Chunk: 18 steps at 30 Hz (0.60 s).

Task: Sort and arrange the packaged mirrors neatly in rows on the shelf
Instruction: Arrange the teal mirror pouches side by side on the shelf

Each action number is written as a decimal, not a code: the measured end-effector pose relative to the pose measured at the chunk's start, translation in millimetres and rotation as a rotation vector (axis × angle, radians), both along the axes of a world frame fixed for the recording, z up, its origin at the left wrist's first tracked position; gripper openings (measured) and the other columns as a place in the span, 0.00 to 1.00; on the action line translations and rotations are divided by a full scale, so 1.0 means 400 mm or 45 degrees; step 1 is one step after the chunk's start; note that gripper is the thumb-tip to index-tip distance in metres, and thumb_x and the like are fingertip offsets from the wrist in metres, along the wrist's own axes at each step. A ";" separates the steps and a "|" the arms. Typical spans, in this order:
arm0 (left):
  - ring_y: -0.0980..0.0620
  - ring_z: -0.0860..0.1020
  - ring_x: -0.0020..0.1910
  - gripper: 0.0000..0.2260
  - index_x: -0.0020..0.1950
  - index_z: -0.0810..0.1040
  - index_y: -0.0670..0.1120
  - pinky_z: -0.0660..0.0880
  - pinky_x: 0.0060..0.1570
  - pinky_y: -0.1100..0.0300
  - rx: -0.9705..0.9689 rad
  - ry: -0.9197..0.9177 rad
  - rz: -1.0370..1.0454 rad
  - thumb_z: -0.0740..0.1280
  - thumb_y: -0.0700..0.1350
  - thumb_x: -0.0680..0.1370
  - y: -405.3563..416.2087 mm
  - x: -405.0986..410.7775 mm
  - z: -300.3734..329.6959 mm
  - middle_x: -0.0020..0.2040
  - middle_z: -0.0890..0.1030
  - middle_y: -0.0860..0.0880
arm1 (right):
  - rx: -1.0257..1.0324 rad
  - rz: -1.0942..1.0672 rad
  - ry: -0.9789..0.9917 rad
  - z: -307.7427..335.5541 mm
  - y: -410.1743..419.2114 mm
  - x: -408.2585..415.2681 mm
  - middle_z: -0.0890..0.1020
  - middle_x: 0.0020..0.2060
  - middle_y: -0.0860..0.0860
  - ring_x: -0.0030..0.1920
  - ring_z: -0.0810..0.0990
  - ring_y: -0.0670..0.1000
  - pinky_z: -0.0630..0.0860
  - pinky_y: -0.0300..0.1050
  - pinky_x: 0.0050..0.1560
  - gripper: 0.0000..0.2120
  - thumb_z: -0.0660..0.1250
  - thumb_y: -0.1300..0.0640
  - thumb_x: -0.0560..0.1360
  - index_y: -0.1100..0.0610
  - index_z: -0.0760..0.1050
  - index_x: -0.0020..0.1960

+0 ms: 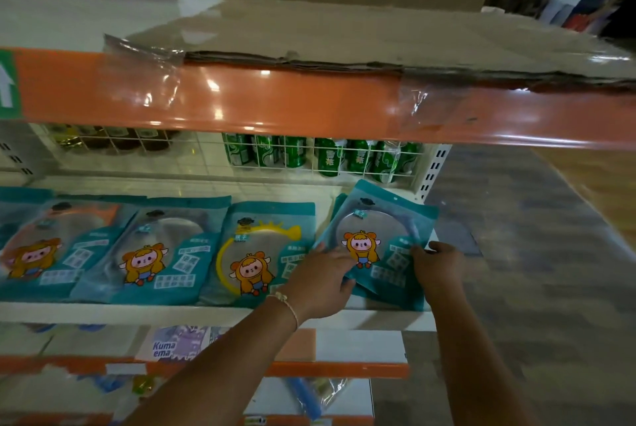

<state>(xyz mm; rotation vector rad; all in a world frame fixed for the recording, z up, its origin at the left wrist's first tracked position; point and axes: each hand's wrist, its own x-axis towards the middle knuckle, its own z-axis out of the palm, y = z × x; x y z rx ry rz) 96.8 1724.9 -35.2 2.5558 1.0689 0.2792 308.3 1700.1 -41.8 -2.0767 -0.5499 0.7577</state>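
A shop: a white retail shelf (213, 313) of packaged mirrors (265, 250), green drink cans (296, 152) at twelve o'clock.

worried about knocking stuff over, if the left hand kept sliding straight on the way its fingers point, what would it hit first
Its left hand points up and right across the tilted teal mirror packet with the blue-rimmed mirror, which it already touches. Beyond that, probably the white wire rack of green cans, though depth is unclear.
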 end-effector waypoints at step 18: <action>0.50 0.73 0.63 0.22 0.73 0.66 0.49 0.71 0.58 0.62 -0.543 -0.664 0.477 0.57 0.56 0.82 0.036 -0.087 0.098 0.66 0.75 0.49 | 0.582 -0.004 0.035 0.124 -0.066 -0.099 0.80 0.43 0.51 0.38 0.79 0.48 0.75 0.41 0.34 0.07 0.56 0.57 0.83 0.57 0.72 0.54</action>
